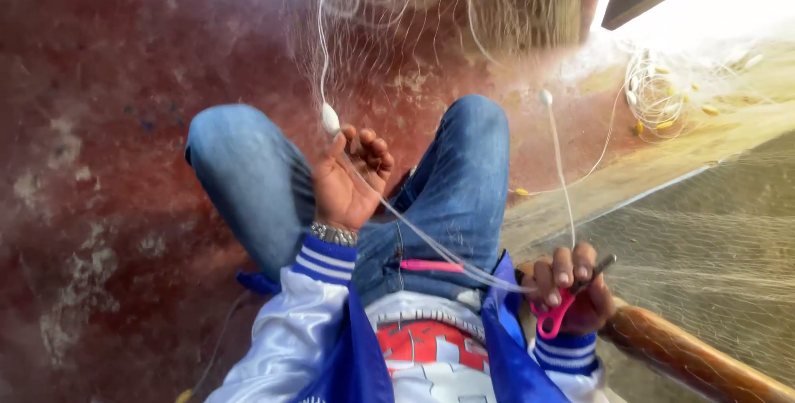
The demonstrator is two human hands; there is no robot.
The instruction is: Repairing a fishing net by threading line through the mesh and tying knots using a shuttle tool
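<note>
I sit with my knees in blue jeans spread apart. My left hand is raised between them, palm up, fingers curled on thin white fishing net line beside a white oval float. The line runs taut down to my right hand, which pinches it while holding pink-handled scissors. A pink netting needle lies on my lap.
Fine fishing net drapes to the right and hangs above. A coil of line with yellow floats lies at the upper right. A wooden rail runs under my right hand. The floor is worn red concrete.
</note>
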